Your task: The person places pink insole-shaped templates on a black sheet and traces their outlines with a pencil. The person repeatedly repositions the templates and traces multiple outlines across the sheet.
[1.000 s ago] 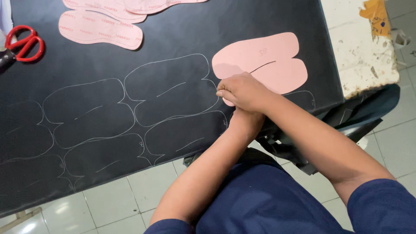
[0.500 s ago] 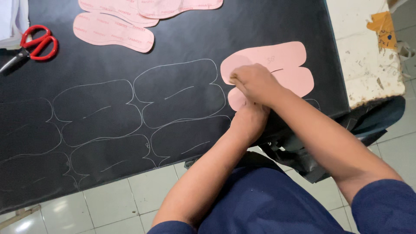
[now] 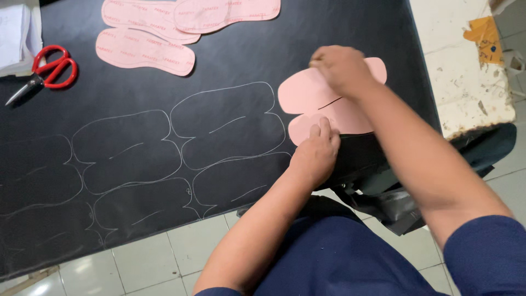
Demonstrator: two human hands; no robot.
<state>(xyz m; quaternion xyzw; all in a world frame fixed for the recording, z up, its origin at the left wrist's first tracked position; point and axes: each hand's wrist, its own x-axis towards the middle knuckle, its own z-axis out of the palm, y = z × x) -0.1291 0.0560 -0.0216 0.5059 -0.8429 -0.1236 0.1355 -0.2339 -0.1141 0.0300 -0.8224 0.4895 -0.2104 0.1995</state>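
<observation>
The left hand (image 3: 316, 156) lies flat, fingers together and pressed down on the lower lobe of a pink template (image 3: 323, 107), pinning it to the black sheet (image 3: 230, 55); it clamps nothing, only holds the piece in place. The right hand (image 3: 342, 68) rests on the upper edge of the same template, its fingers curled in. I think they pinch something thin, perhaps a marker, but the knuckles hide it, so I cannot tell what the grip closes on, if anything. The right forearm crosses over the template's right side.

The template sits near the right end of the sheet, close to its front edge, a two-lobed shape with a short slit between the lobes. Just left of it, pale traced outlines (image 3: 224, 126) of the same shape run in two rows across the sheet toward the left edge, each with a short slanted stroke inside.

Farther back, three pink insoles (image 3: 145, 52) lie overlapping near the sheet's far edge. At the far left are red scissors (image 3: 46, 71), shut, beside a stack of white papers (image 3: 16, 33). To the right, the bench (image 3: 466, 82) shows worn white paint. Below the sheet's front edge is pale tiled floor (image 3: 142, 257), and the person's dark blue clothing fills the lower right.
</observation>
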